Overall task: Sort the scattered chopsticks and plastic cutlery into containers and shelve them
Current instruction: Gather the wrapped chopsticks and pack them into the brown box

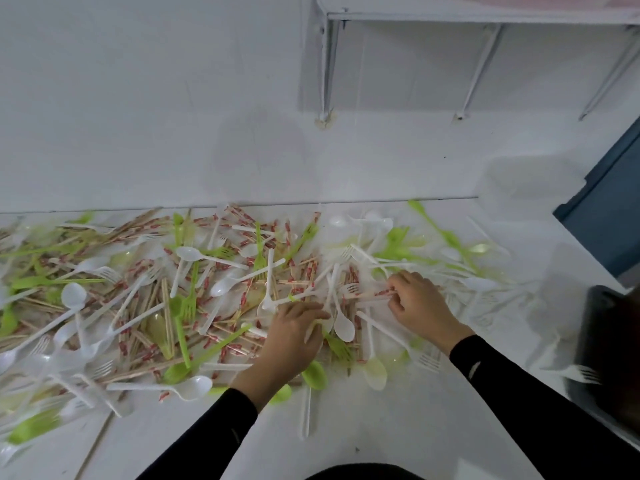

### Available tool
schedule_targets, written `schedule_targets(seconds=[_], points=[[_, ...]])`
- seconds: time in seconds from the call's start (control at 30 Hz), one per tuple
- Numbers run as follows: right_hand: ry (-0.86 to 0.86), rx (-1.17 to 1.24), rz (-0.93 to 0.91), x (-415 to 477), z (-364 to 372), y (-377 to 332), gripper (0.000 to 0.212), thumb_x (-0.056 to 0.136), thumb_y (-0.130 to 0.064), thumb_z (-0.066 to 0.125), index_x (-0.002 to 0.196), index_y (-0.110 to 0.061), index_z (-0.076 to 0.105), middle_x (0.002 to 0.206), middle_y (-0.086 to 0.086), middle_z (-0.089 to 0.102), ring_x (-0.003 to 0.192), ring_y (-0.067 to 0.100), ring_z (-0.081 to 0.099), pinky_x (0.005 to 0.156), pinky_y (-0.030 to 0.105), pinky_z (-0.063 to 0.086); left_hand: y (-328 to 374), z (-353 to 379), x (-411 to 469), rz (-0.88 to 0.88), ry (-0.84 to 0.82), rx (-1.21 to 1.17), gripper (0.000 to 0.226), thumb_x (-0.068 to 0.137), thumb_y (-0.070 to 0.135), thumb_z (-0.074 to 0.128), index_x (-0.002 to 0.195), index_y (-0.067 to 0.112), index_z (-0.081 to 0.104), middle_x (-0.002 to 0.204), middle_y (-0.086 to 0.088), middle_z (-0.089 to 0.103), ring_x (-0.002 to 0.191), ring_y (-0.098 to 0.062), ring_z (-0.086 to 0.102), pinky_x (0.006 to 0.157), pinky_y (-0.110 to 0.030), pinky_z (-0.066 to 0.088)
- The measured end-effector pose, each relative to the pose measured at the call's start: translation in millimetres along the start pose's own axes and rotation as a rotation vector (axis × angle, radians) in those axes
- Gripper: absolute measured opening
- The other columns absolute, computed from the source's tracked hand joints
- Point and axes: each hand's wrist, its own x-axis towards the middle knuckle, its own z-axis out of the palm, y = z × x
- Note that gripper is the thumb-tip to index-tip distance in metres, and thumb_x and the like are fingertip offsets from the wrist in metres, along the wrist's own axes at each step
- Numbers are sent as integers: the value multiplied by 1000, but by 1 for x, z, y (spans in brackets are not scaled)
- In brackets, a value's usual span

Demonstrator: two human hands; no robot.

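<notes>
Though contents unclear, black container (611, 336)

Nothing there could be read from where I stood. The only print in sight was the small red marks on the paper sleeves of the wrapped chopsticks (227, 349). They were too small and blurred for me to tell whether they were letters, a brand or just a pattern.

Blurry cutlery (34, 393) at left edge.
</notes>
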Motion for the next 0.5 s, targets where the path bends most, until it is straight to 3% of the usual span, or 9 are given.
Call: schedule_targets(seconds=[0.07,0.13,0.23,0.3,0.4,0.5], points=[[37,37,-36,-7,-3,-8,20,84,-22,42,77,-13,58,67,3,55,64,26,52,59,31,31,7,7,5,18,-200,110,69,84,53,20,133,24,59,144,3,51,139,-25,37,115,-43,27],[-8,113,-95,-13,-2,-15,24,85,-24,40,72,-15,57,63,1,53,60,24,50,58,31,31,15,15,7,55,-299,167,79,81,57,10,140,25,52,150,5,44,145,-21,28,118,-37,19],[-44,167,-194,-18,3,-19,31,83,-24,39,91,-19,68,95,-6,64,80,18,60,69,33,46,25,28,10,173,-330,80,64,91,51,20,129,23,63,144,6,52,138,-16,41,113,-35,30],[-33,121,-242,-20,3,-20,39,81,-20,38,104,-22,69,111,-9,65,87,17,62,71,33,48,27,37,11,237,-370,12,53,97,45,29,125,18,66,142,4,54,138,-10,41,113,-40,35],[-88,67,-268,-18,5,-21,50,81,-21,35,117,-28,68,126,-11,63,94,15,62,73,31,43,28,38,16,271,-395,-45,50,97,41,32,125,17,66,141,1,56,138,-9,41,115,-36,33],[-124,122,-230,-18,9,-14,52,84,-27,32,121,-28,68,131,-6,60,107,16,60,83,33,44,22,28,20,256,-325,90,54,92,45,25,121,28,67,133,9,61,127,-12,50,111,-33,30]])
